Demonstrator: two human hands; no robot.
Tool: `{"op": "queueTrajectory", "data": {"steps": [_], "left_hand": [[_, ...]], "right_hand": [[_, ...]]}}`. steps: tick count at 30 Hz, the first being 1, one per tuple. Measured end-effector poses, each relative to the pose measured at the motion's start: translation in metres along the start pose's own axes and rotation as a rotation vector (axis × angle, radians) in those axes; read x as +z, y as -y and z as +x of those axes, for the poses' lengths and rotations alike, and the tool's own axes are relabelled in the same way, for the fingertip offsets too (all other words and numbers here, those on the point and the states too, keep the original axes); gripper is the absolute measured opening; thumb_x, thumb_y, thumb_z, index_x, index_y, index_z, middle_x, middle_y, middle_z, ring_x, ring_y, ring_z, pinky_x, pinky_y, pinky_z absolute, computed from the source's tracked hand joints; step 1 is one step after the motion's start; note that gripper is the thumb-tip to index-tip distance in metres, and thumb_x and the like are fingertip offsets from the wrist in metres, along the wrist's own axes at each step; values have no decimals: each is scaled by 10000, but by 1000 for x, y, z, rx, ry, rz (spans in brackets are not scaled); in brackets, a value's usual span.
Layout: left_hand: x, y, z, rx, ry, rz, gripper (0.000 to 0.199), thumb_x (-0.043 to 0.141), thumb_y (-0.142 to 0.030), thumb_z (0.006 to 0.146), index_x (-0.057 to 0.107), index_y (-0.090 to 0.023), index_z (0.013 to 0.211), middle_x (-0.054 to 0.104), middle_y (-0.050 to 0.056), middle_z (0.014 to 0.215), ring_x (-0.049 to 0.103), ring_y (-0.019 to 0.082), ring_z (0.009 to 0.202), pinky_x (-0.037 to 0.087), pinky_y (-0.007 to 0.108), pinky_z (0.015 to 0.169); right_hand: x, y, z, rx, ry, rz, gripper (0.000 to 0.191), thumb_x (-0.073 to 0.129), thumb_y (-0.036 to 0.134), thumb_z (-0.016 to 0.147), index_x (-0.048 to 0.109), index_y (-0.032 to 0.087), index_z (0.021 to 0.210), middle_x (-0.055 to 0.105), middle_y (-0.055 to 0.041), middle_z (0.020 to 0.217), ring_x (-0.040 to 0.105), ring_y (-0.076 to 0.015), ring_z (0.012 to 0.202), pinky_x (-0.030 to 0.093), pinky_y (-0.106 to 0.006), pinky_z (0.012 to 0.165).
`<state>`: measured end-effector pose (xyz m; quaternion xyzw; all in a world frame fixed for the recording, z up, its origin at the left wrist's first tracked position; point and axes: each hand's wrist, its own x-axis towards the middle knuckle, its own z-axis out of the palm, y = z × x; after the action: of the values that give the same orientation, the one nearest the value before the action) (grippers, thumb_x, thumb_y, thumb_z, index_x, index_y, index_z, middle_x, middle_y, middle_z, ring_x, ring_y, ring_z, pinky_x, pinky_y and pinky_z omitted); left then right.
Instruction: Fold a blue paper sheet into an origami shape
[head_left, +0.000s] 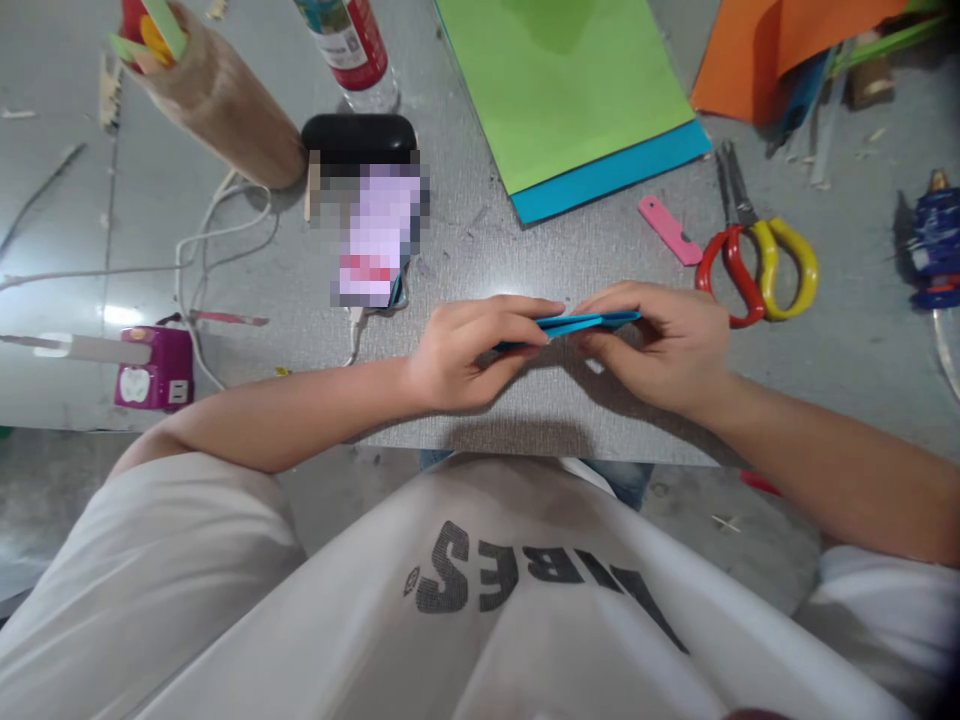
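Observation:
A narrow piece of folded blue paper [589, 323] is held between my two hands, just above the front part of the grey table. My left hand [480, 350] pinches its left end between fingers and thumb. The right end is gripped by my right hand [660, 340], fingers on the far side and thumb on the near side. Scissors with red and yellow handles [757, 265] lie just beyond my right hand, beside a pink cutter [670, 230]. Parts of the paper are hidden by my fingers.
Green [577, 90] and blue sheets [615, 175] lie at the back, orange paper [750, 60] to their right. At left are a phone [379, 230], black case [360, 138], bottle [349, 50], brown holder [225, 110], white cable and purple adapter [155, 368]. A blue tool [937, 240] lies far right.

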<state>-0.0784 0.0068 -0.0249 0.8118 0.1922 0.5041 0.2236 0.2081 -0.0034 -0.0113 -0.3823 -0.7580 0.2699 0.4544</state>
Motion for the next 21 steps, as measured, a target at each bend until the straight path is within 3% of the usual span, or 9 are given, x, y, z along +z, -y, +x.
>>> {"op": "queueTrajectory", "data": {"steps": [4,8,12,14,18,21], "left_hand": [[-4,2,-1,23,81,-5,211,814,-472,1256,806,-306,1384,948,150,1545,990,287,1311,832,414,1005],[-5,6,-5,23,119,47,361,805,-580,1249,836,-301,1476,902,192,1638,977,312,1343,834,440,1063],[-4,8,-7,-10,188,8,375,827,-451,1224,820,-355,1587,847,183,1728,935,341,1456,816,489,1156],[-4,8,-7,-11,197,-24,403,810,-381,1222,805,-363,1625,832,179,1733,914,342,1494,804,504,1181],[-4,7,-3,-17,191,-57,366,776,-372,1235,816,-346,1598,856,166,1631,920,324,1411,794,496,1124],[-3,6,-2,-38,172,-57,325,790,-393,1219,835,-334,1535,884,153,1482,921,301,1275,783,458,1033]], "right_hand": [[1,2,2,-78,-25,10,38,916,387,1125,930,380,1159,973,-4,1055,914,-252,861,764,-431,771],[0,4,0,-96,-8,11,110,935,361,1117,933,386,1224,964,0,1052,908,-245,843,764,-418,758],[7,-5,-8,-127,-68,38,498,960,455,1079,860,422,1565,969,-28,1226,938,-268,927,799,-406,744],[12,-11,-11,-182,-128,103,624,982,489,1051,793,429,1642,964,-25,1252,937,-257,923,786,-373,696],[13,-14,-10,-229,-161,85,484,989,516,1052,816,420,1494,971,-35,1239,918,-251,901,729,-362,618],[9,-10,-7,-256,-151,-18,348,961,453,1068,869,427,1403,981,-62,1289,932,-296,978,770,-457,709]]}}
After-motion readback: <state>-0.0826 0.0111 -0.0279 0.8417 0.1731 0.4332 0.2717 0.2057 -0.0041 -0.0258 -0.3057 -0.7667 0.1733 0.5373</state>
